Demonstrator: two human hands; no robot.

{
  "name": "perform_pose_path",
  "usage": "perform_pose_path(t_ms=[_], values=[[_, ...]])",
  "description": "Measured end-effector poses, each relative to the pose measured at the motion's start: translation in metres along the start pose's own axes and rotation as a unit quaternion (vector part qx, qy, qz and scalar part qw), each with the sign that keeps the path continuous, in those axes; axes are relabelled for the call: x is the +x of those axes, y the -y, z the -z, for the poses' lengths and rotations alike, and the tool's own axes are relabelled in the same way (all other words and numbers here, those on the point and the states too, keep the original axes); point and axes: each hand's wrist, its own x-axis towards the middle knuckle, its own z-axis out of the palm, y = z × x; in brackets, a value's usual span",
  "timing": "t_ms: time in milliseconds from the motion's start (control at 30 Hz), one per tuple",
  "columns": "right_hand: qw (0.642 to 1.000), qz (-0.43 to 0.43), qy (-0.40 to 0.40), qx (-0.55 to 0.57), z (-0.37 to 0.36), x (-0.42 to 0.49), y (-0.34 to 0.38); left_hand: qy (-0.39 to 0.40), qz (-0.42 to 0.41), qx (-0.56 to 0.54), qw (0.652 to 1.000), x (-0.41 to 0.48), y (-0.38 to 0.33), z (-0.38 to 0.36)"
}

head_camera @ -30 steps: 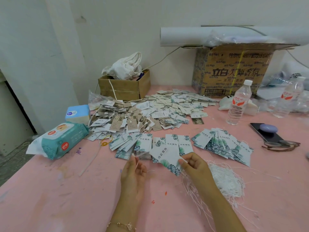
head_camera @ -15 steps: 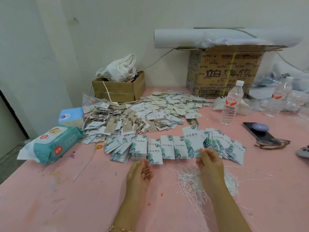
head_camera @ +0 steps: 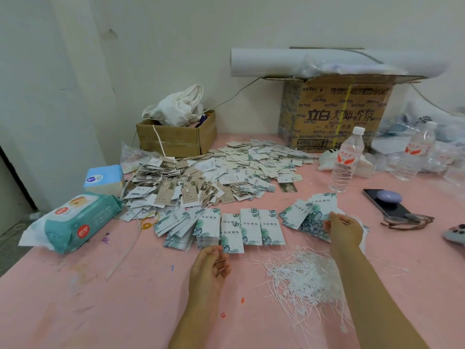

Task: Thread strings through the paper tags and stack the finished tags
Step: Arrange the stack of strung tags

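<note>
White paper tags with green leaf prints (head_camera: 251, 227) lie in a row on the pink table (head_camera: 100, 298), with a fanned stack (head_camera: 181, 227) to their left. At the right is another fanned stack of tags (head_camera: 297, 215). My right hand (head_camera: 344, 230) pinches the lower edge of one tag (head_camera: 324, 205) lying on top of that stack. My left hand (head_camera: 211, 268) hovers near the front of the row, fingers curled round a thin white string (head_camera: 221, 260). A loose heap of white strings (head_camera: 302, 280) lies under my right forearm.
A big heap of mixed tags (head_camera: 226, 172) fills the middle back. A wet-wipes pack (head_camera: 80, 222) and tissue box (head_camera: 104, 177) sit left, cardboard boxes (head_camera: 176, 137) (head_camera: 334, 114) at the back. A water bottle (head_camera: 347, 159), phone (head_camera: 385, 205) and glasses (head_camera: 407, 220) are right.
My right hand carried a tag from the middle of the table rightward onto the right fanned stack. My left hand stayed near the front, still with the string.
</note>
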Motion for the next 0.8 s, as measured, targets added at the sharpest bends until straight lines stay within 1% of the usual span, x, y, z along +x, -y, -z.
perform_pose_path(t_ms=[133, 167, 267, 367, 400, 433, 467, 500, 533, 567, 600, 667, 700, 733, 767, 800], values=[[0.999, -0.039, -0.006, -0.038, -0.002, 0.005, -0.006, 0.002, 0.001, -0.004, 1.0, 0.0, -0.001, -0.001], [0.997, -0.036, -0.011, -0.071, -0.001, 0.005, -0.007, 0.002, 0.002, -0.005, 1.0, -0.001, -0.001, -0.001], [0.978, 0.036, -0.024, -0.205, 0.004, -0.006, -0.006, 0.001, 0.004, -0.011, 1.0, -0.001, -0.001, -0.001], [0.961, 0.095, -0.007, -0.26, 0.007, -0.02, -0.008, -0.001, 0.007, -0.012, 1.0, -0.001, -0.002, -0.002], [0.95, 0.121, 0.0, -0.289, 0.006, -0.023, -0.01, -0.002, 0.008, -0.012, 1.0, -0.001, -0.002, -0.003], [0.93, 0.153, 0.006, -0.335, 0.005, -0.027, -0.013, -0.003, 0.008, -0.012, 1.0, -0.002, -0.002, -0.003], [0.898, 0.196, 0.006, -0.393, 0.004, -0.031, -0.016, -0.004, 0.008, -0.012, 1.0, -0.002, -0.003, -0.003], [0.86, 0.246, 0.008, -0.447, 0.002, -0.036, -0.018, -0.005, 0.007, -0.012, 1.0, -0.003, -0.003, -0.004], [0.828, 0.296, 0.022, -0.476, 0.0, -0.042, -0.02, -0.007, 0.007, -0.011, 1.0, -0.003, -0.004, -0.004], [0.805, 0.335, 0.058, -0.486, -0.003, -0.047, -0.023, -0.007, 0.007, -0.009, 1.0, -0.004, -0.004, -0.005], [0.792, 0.356, 0.115, -0.484, -0.007, -0.054, -0.027, -0.008, 0.007, -0.008, 1.0, -0.004, -0.004, -0.005], [0.767, 0.345, 0.245, -0.483, -0.013, -0.065, -0.035, -0.01, 0.01, -0.012, 1.0, -0.004, -0.005, -0.006], [0.748, 0.333, 0.296, -0.492, -0.014, -0.07, -0.039, -0.011, 0.011, -0.015, 1.0, -0.005, -0.005, -0.006], [0.728, 0.33, 0.325, -0.505, -0.016, -0.074, -0.044, -0.011, 0.012, -0.018, 1.0, -0.005, -0.006, -0.007], [0.713, 0.336, 0.333, -0.518, -0.017, -0.076, -0.048, -0.012, 0.012, -0.019, 1.0, -0.005, -0.006, -0.007], [0.709, 0.343, 0.326, -0.522, -0.017, -0.078, -0.051, -0.013, 0.013, -0.02, 1.0, -0.005, -0.006, -0.006]])
